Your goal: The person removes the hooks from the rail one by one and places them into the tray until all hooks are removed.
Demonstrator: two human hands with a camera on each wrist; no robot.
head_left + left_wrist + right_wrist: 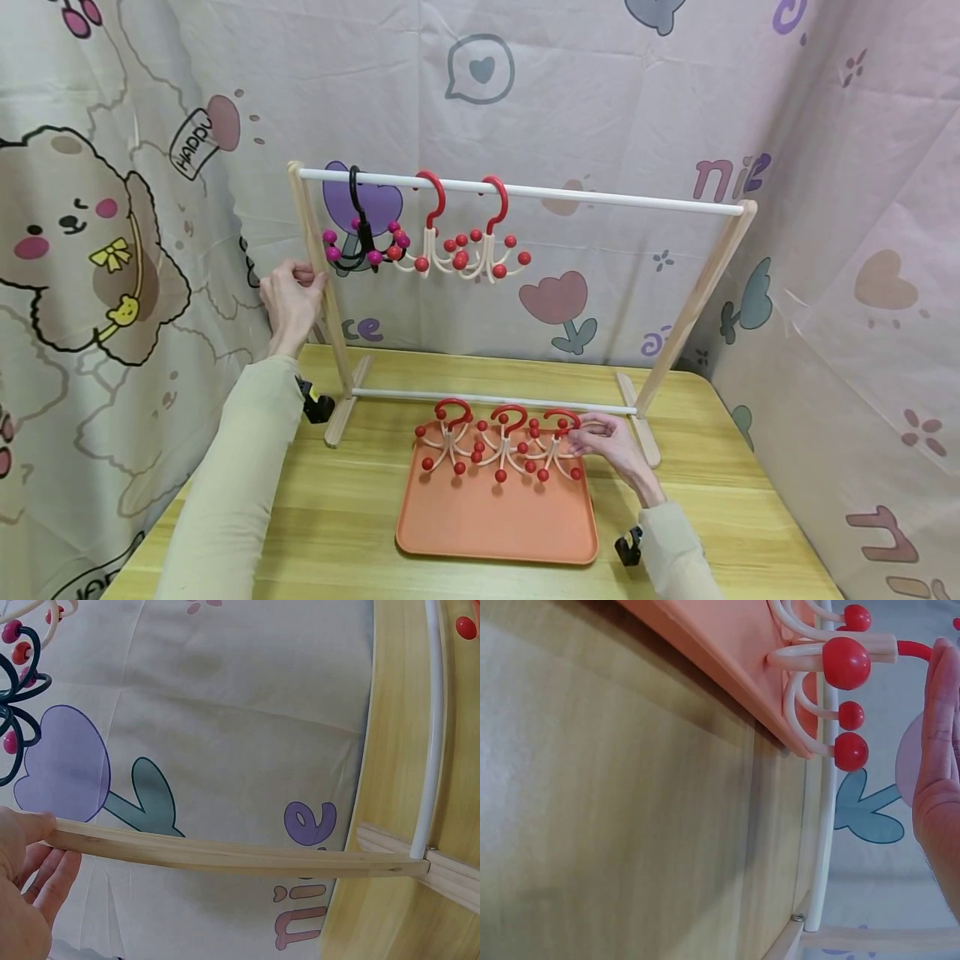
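On the bench (330, 500) I see a rack (525, 192), an orange tray (495, 525) carrying three red-hooked hangers (505, 451), my left hand (291, 302) pinching the rack's left post (330, 312) and my right hand (617, 443) pinching the rightmost hook (561, 412).

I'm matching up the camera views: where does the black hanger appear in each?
Head: left of centre, the black hanger is leftmost on the upper white rod.
Left wrist: upper left edge, partly cut off.
Right wrist: not in it.
Shared landmark: the lower white rod, in all three.
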